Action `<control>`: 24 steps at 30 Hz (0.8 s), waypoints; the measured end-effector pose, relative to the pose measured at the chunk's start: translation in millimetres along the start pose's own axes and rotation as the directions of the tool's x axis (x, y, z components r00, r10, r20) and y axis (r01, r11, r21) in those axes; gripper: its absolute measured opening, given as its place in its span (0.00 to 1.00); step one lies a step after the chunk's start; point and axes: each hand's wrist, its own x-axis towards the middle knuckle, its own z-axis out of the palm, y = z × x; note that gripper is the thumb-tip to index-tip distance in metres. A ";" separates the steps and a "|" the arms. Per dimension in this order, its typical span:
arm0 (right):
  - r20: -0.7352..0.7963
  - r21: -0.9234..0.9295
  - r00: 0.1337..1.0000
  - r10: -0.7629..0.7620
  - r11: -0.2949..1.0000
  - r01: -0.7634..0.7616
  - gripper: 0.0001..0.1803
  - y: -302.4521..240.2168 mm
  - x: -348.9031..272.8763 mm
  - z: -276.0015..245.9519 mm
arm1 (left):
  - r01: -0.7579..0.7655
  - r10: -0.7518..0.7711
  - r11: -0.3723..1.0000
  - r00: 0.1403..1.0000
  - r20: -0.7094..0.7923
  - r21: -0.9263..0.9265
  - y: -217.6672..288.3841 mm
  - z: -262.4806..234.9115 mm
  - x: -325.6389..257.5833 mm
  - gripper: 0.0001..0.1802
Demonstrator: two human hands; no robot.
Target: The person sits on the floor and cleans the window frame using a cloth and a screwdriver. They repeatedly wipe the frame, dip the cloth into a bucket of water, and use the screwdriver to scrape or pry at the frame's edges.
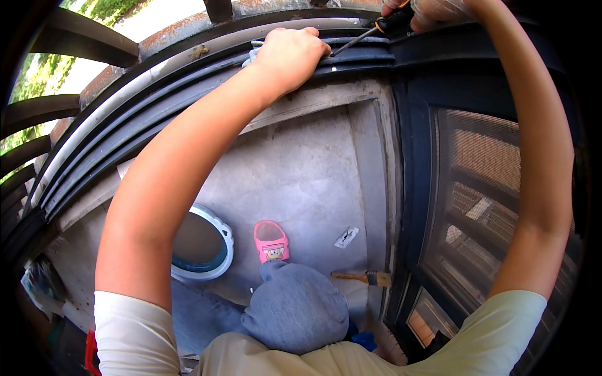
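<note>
My left hand [291, 53] rests on the dark grooved window track with its fingers curled. A bit of grey-blue cloth [253, 52] sticks out beside it, gripped under the fingers. At the top edge, partly cut off by the picture, my right hand [439, 11] is closed round the black and orange handle of a screwdriver [356, 41]. Something thin and see-through, like a plastic glove, covers that hand. The screwdriver slants down to the left, its tip at the track [364, 57] right beside my left thumb.
Metal bars [81, 37] stand beyond the track. A dark-framed screen window [476, 188] is at the right. Below lie a white-rimmed basin [229, 241] of murky water, a pink slipper [280, 242], a small white packet [346, 237] and a wooden-handled brush [354, 276].
</note>
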 end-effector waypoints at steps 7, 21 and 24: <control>-0.006 0.059 0.996 -0.086 0.995 0.086 0.25 6.2 1.7 4.8 | 0.001 -0.002 1.000 1.000 0.017 0.021 -1.0 -3.2 0.0 0.18; -0.065 0.176 0.989 -0.131 0.974 0.140 0.25 -17.2 5.8 8.2 | -0.032 0.033 0.998 0.999 -0.014 0.049 -27.5 -25.0 -42.4 0.16; -0.266 0.130 0.933 -0.243 0.950 0.284 0.24 0.2 39.6 34.6 | -0.019 0.019 0.997 1.000 0.009 0.072 -33.3 -33.6 -55.3 0.15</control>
